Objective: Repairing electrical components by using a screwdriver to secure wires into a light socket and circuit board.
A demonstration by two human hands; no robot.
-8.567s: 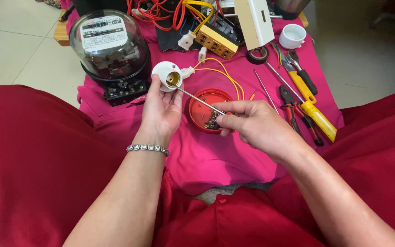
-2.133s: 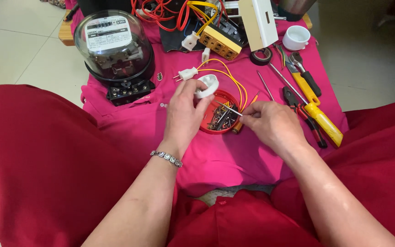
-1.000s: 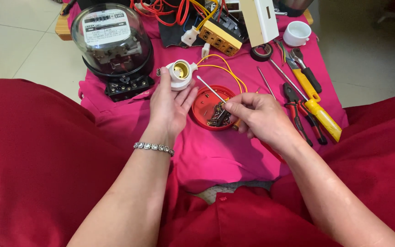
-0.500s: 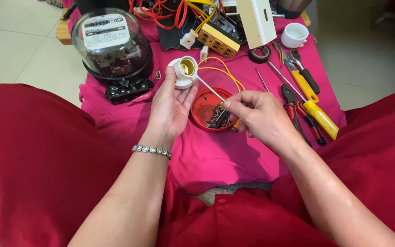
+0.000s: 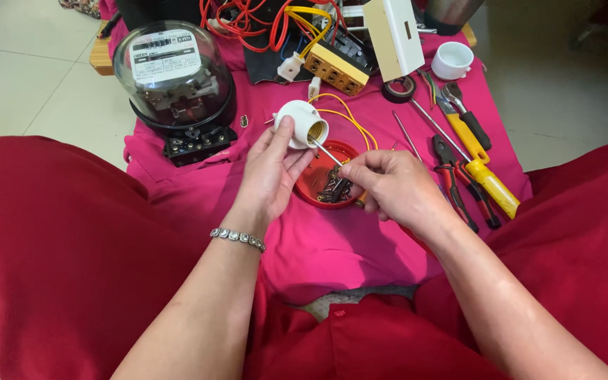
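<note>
Lamp socket [image 5: 302, 131] in left hand [image 5: 270, 172], screwdriver [image 5: 328, 153] in right hand [image 5: 388, 187].

Pink cloth [image 5: 332, 246] spread as the work surface.
On it: electric meter [image 5: 175, 81] at ten o'clock, red dish [image 5: 330, 184] of screws at centre, yellow terminal block [image 5: 337, 68] at twelve, pliers [image 5: 452, 176] and yellow-handled screwdriver [image 5: 483, 176] at three.
</note>
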